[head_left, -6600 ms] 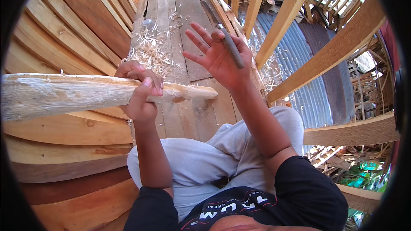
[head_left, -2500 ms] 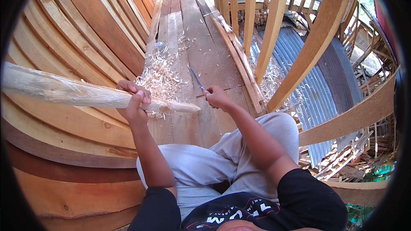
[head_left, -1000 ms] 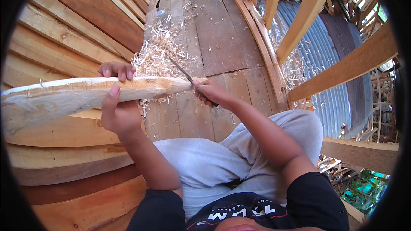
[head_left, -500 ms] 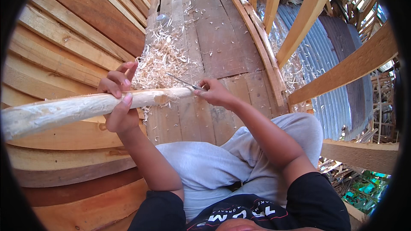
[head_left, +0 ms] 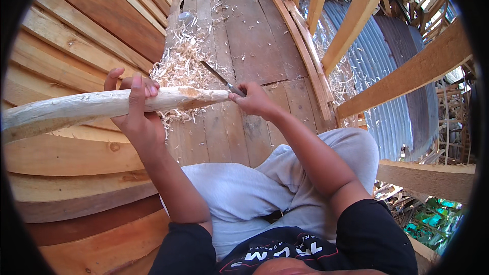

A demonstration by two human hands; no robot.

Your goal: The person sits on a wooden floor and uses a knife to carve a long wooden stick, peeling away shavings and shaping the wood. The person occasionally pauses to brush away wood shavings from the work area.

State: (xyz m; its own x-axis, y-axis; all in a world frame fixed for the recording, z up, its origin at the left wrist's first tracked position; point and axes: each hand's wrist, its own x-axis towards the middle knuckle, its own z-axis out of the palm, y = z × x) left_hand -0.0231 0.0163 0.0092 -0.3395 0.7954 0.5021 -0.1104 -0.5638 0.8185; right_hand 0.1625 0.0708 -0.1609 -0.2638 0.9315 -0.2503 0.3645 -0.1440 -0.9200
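A long, peeled pale wooden pole [head_left: 76, 106] lies across in front of me, running out of view at the left and narrowing at its right end. My left hand [head_left: 136, 99] grips it from below, with the thumb and fingers around its sides. In my right hand [head_left: 250, 101] is a knife [head_left: 219, 76], its dark blade pointing up and away to the left. The right thumb sits against the tip of the pole, and the blade stands clear of the wood. A brownish cut patch shows near the pole's narrow end.
Curled wood shavings [head_left: 188, 61] are heaped on the plank floor [head_left: 254, 46] beyond the pole, near a small clear cup [head_left: 185, 17]. A plank wall [head_left: 66, 35] rises at the left. Wooden railing posts [head_left: 356, 23] and corrugated metal sheets [head_left: 382, 61] stand at the right.
The pole has turned about its length, showing another side, and its narrow end has risen slightly. My left-hand grip has shifted around it. The knife blade has swung steeper, away from the wood.
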